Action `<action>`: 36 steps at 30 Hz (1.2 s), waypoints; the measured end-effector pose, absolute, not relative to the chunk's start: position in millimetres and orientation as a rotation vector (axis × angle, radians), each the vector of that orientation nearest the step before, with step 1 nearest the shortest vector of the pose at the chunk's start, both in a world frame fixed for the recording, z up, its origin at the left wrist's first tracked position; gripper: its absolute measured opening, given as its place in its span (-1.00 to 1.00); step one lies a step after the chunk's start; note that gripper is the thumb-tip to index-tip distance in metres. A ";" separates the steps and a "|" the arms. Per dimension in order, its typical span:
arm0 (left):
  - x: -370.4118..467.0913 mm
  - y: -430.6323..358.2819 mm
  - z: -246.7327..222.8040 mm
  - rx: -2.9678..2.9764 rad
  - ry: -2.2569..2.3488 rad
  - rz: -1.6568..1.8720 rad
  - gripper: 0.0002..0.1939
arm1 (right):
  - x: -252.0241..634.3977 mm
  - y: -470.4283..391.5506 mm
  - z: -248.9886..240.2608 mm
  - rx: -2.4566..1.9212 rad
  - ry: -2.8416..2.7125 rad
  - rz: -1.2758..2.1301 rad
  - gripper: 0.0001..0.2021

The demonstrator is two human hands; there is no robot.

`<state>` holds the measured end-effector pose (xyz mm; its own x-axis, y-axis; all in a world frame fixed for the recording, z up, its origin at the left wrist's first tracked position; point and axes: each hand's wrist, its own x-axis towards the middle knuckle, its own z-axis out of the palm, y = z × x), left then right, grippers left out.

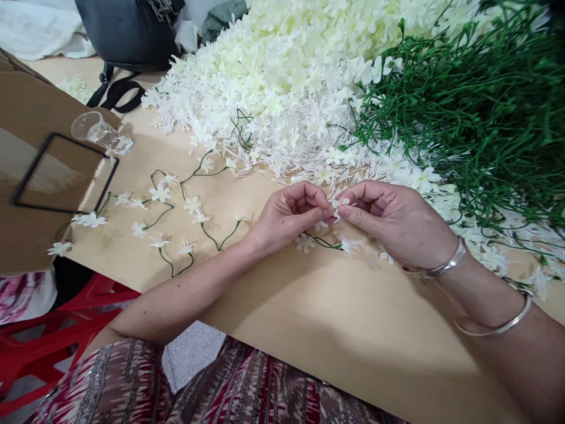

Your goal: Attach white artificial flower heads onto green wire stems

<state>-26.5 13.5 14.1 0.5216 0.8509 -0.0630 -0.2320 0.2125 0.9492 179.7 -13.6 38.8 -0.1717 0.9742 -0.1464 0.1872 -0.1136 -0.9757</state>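
Tan tabletop [335, 335], white blossom heap [273, 88], scattered flower sprigs [160, 193], black bag [128, 35]

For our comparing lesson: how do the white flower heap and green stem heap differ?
The white flower heap is pale and petalled; the green stem heap is dark and stringy. The white flower heap reaches further left; the green stem heap lies at the right, partly over it. Both are loose piles.

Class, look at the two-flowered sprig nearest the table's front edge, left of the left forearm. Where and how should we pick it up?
Probably pinch the green stem at its bend, coming from the table's front edge: the bend points that way, while both white flowers sit at the far ends.
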 end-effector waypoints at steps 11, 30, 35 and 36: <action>-24.0 9.9 16.3 1.178 0.734 0.807 -0.50 | 186.4 -11.2 31.7 -1.330 -1.236 1.440 -0.47; -24.6 10.2 14.6 1.169 0.736 0.793 -0.51 | 175.9 -14.1 40.0 -1.362 -1.312 1.363 -0.64; -22.6 8.3 19.8 1.185 0.750 0.805 -0.52 | 173.8 -12.7 42.2 -1.321 -1.270 1.394 -0.58; -21.9 8.1 20.7 1.183 0.741 0.814 -0.53 | 174.2 -12.5 41.3 -1.296 -1.234 1.403 -0.58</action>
